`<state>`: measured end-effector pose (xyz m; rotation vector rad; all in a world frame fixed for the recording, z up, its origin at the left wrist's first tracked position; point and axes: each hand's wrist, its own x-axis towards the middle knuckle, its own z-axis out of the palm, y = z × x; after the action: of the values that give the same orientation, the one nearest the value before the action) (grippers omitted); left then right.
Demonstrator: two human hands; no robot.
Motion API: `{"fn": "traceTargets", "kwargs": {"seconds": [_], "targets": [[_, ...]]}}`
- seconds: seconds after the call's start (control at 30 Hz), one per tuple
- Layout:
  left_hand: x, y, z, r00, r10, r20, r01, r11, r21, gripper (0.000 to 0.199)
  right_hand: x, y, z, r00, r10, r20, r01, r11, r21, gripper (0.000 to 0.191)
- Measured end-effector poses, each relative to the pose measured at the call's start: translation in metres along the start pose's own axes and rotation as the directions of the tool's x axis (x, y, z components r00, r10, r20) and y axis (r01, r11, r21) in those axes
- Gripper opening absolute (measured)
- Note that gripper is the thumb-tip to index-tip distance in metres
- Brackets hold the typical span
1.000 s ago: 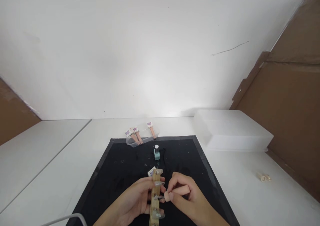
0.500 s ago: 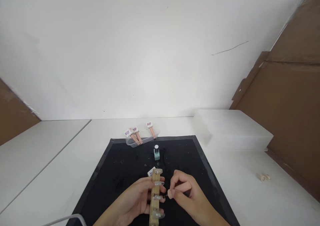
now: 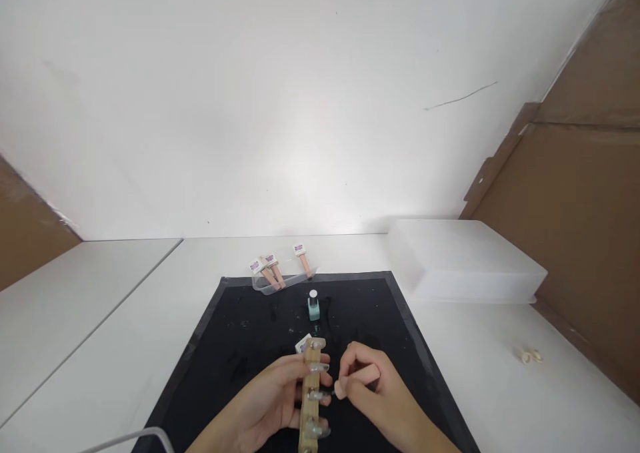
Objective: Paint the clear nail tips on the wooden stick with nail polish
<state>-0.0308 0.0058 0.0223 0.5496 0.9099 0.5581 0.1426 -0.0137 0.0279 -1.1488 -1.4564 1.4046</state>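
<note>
My left hand (image 3: 273, 399) is closed round a narrow wooden strip (image 3: 310, 409) that stands nearly lengthwise in front of me. Several clear nail tips (image 3: 317, 395) stick out to the right from the strip. Between its fingertips, my right hand (image 3: 373, 389) pinches a pink-handled tool (image 3: 366, 374), whose thin dark end reaches close to the third nail tip from the top. Whether it touches the tip is too small to tell. Beyond the strip, a teal bottle with a white-topped cap (image 3: 313, 307) is upright on the black mat (image 3: 360, 306).
A clear tray (image 3: 270, 288) at the mat's back edge holds pink-handled pieces with white labels (image 3: 274, 273). Another white label (image 3: 301, 343) lies behind the strip. A white box (image 3: 470, 259) is at the back right, with small beige rings (image 3: 526, 357) nearer me. A pale cable (image 3: 150, 433) curves at lower left.
My right hand and the pink-handled tool have shifted very slightly to the left. My left hand and the strip are almost unmoved.
</note>
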Motion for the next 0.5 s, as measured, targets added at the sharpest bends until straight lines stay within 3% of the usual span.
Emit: {"fn": "traceTargets", "kwargs": {"seconds": [0.3,0.5], "targets": [[0.001,-0.0002,-0.0014,1.0,0.004,-0.002,-0.004,1.0,-0.009,0.029,-0.0023,-0.0025,-0.0015,0.997,-0.071,0.002,0.071,0.995,0.071,0.008],[-0.0011,0.0003,0.0013,0.999,0.009,0.04,-0.01,1.0,0.017,0.025,-0.0022,-0.0042,0.0008,0.997,-0.033,0.064,0.023,0.989,0.147,0.007]]}}
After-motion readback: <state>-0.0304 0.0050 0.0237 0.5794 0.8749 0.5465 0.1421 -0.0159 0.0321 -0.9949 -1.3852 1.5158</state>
